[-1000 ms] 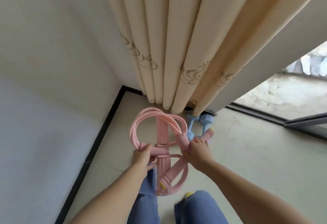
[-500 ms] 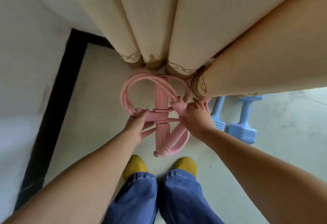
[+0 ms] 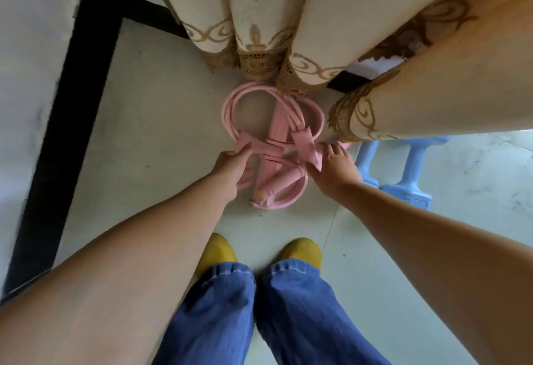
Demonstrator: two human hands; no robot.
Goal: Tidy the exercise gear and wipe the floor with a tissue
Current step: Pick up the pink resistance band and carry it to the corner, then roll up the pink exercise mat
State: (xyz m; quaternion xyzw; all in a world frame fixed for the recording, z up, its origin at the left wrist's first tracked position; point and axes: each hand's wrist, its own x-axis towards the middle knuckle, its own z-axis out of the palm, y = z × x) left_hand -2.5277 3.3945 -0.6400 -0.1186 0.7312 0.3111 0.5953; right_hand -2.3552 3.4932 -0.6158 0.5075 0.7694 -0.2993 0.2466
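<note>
Pale floor tiles point(image 3: 161, 122) fill my head view, edged by a black skirting strip point(image 3: 72, 99) along the white wall point(image 3: 31, 47) at the left. Cream curtain folds point(image 3: 340, 18) with brown embroidered hems hang down from the top, their ends just above the floor.

On the tiles below those hems lies a pink resistance-band pedal puller point(image 3: 274, 145), its tubes looped at the far end and its foot straps toward me. My left hand point(image 3: 233, 165) pinches the left pink handle, thumb and fingers curled round it. My right hand point(image 3: 334, 168) rests on the right handle with fingers bent over it; I cannot tell whether it truly grips.

Two blue dumbbells point(image 3: 409, 174) stand just beside the right hand, partly hidden under a curtain fold. Near the bottom I see yellow shoes point(image 3: 302, 249) and blue jeans point(image 3: 288, 312).
</note>
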